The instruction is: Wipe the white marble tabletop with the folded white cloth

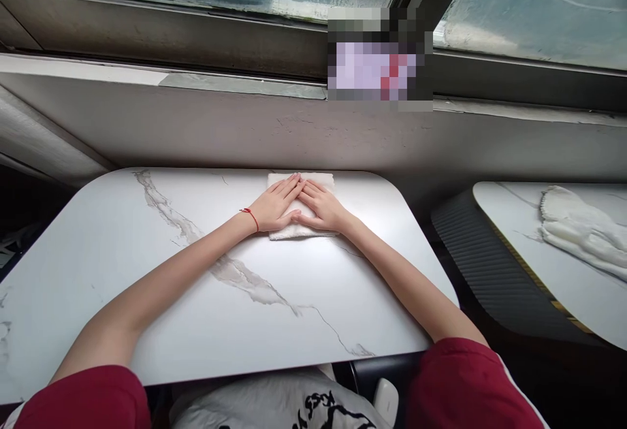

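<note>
A folded white cloth [313, 231] lies flat near the far edge of a white marble-patterned table [196, 324]. Stretched out on its left part is my left hand [274, 206], palm down, with a red string bracelet [253, 217] at the wrist. My right hand [322, 207] presses flat on the cloth's right part. The fingertips and thumbs of both hands meet at the middle of the cloth. Neither hand is wrapped around anything. The middle of the cloth's surface is partly hidden beneath the hands.
A pale wall [220, 128] and a window ledge [245, 85] run behind the table. To the right stands a second marble-patterned table [519, 213] with a crumpled white cloth [582, 233] on it. A blurred patch covers part of the window frame.
</note>
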A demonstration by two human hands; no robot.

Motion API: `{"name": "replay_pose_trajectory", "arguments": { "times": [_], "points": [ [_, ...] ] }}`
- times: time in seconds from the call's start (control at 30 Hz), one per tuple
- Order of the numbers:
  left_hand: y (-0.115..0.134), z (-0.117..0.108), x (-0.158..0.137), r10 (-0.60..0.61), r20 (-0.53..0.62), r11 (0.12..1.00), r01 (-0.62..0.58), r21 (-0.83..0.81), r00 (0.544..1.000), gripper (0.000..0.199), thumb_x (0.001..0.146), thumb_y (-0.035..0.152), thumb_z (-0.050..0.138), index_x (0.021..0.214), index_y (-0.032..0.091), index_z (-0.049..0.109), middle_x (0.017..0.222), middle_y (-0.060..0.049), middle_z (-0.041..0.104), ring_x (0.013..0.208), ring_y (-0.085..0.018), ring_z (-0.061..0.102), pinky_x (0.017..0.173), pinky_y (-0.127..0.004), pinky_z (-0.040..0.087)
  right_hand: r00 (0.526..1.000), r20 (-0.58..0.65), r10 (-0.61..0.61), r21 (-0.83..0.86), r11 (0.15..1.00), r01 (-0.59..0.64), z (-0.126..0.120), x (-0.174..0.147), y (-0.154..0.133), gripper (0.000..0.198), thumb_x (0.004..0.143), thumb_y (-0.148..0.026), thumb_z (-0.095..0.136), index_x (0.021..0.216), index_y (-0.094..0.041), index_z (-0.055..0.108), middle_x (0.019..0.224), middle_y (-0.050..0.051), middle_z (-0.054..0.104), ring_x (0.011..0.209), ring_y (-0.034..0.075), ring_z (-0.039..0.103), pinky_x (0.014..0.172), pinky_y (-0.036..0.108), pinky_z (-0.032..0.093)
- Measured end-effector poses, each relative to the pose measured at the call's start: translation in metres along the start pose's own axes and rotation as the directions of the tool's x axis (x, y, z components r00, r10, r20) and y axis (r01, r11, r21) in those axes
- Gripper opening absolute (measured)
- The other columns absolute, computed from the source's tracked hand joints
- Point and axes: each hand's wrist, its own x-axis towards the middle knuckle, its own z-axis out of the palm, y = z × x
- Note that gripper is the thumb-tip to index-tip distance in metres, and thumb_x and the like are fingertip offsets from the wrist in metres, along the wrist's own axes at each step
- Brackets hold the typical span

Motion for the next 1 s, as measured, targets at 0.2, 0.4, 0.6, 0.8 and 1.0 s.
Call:
{"name": "replay_pose_trajectory", "arguments": {
  "times": [0.2, 0.4, 0.6, 0.8, 1.0],
  "points": [
    [0.045, 0.008, -0.017, 0.048, 0.009, 0.999, -0.048, 0.0, 0.999, 0.075, 0.101, 0.044, 0.037, 0.161, 0.006, 0.014, 0.168, -0.023, 0.019, 0.158, -0.03, 0.014, 0.127, -0.051, 0.018, 1.0, -0.025, -0.012, -0.013, 1.0, 0.011, -0.011, -0.041, -0.032, 0.065, 0.1, -0.055, 0.044, 0.145, -0.009, 0.051, 0.149, 0.023, 0.053, 0.143, 0.034, 0.047, 0.121, 0.059, 0.036],
    [0.094, 0.012, -0.038, 0.13, 0.041, 0.989, -0.127, -0.073, 0.991, 0.074, 0.102, 0.042, 0.037, 0.162, 0.009, 0.01, 0.169, -0.022, 0.017, 0.159, -0.029, 0.009, 0.128, -0.053, 0.016, 0.996, -0.053, 0.07, -0.016, 0.997, -0.071, -0.021, -0.09, -0.081, 0.063, 0.099, -0.05, 0.048, 0.148, -0.011, 0.047, 0.151, 0.021, 0.052, 0.143, 0.033, 0.046, 0.12, 0.059, 0.038],
    [0.117, 0.016, -0.046, 0.275, 0.056, 0.936, -0.254, -0.242, 0.96, 0.075, 0.1, 0.049, 0.043, 0.161, 0.014, 0.019, 0.167, -0.019, 0.024, 0.157, -0.03, 0.021, 0.127, -0.052, 0.022, 0.974, -0.084, 0.209, -0.103, 0.971, -0.217, -0.028, -0.129, -0.133, 0.06, 0.097, -0.043, 0.05, 0.147, -0.01, 0.046, 0.143, 0.021, 0.058, 0.141, 0.035, 0.049, 0.118, 0.06, 0.04],
    [0.14, 0.021, -0.054, 0.361, 0.042, 0.884, -0.328, -0.333, 0.932, 0.068, 0.1, 0.047, 0.047, 0.157, 0.016, 0.027, 0.165, -0.019, 0.03, 0.155, -0.028, 0.026, 0.126, -0.051, 0.026, 0.943, -0.103, 0.318, -0.128, 0.936, -0.329, -0.029, -0.159, -0.175, 0.056, 0.095, -0.042, 0.052, 0.142, -0.011, 0.049, 0.137, 0.02, 0.062, 0.142, 0.037, 0.047, 0.117, 0.062, 0.041],
    [0.152, 0.025, -0.06, 0.408, 0.056, 0.872, -0.371, -0.319, 0.911, 0.074, 0.101, 0.049, 0.043, 0.162, 0.018, 0.015, 0.167, -0.018, 0.026, 0.156, -0.029, 0.023, 0.126, -0.052, 0.024, 0.934, -0.112, 0.338, -0.141, 0.925, -0.352, -0.028, -0.172, -0.19, 0.059, 0.094, -0.041, 0.052, 0.146, -0.014, 0.046, 0.138, 0.02, 0.061, 0.143, 0.037, 0.047, 0.116, 0.062, 0.042]
  ]
}}
